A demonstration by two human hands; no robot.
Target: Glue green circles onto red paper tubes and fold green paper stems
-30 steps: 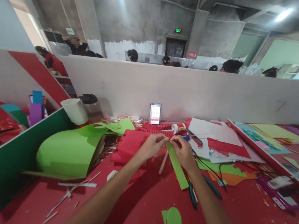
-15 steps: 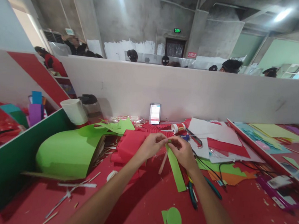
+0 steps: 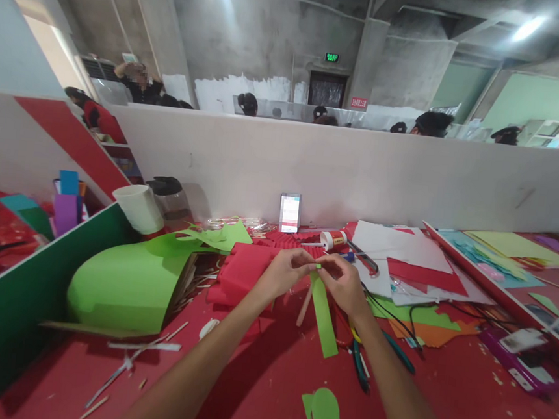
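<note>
Both hands meet over the middle of the table. My left hand (image 3: 288, 270) and my right hand (image 3: 340, 281) pinch the top end of a green paper strip (image 3: 324, 321) between their fingertips. The strip hangs down toward me, and a small bit of green shows between the fingers. Just left of my left hand lies a red folded paper piece (image 3: 246, 268). A thin pinkish stick (image 3: 304, 308) slants beside the strip. Pliers with dark green handles (image 3: 360, 366) rest below my right hand. A green paper circle (image 3: 325, 411) lies nearer to me.
A large curved green sheet (image 3: 126, 287) stands at left, near a white cup (image 3: 138, 209). Behind the hands are a phone (image 3: 289, 213) and a glue bottle (image 3: 333, 240). White paper (image 3: 403, 253), black cables and a purple tool (image 3: 523, 368) lie to the right. Low dividers flank both sides.
The lower end of the strip has swung slightly left and up. Both hands stay nearly in place, with a bit of green now showing between the fingertips.
</note>
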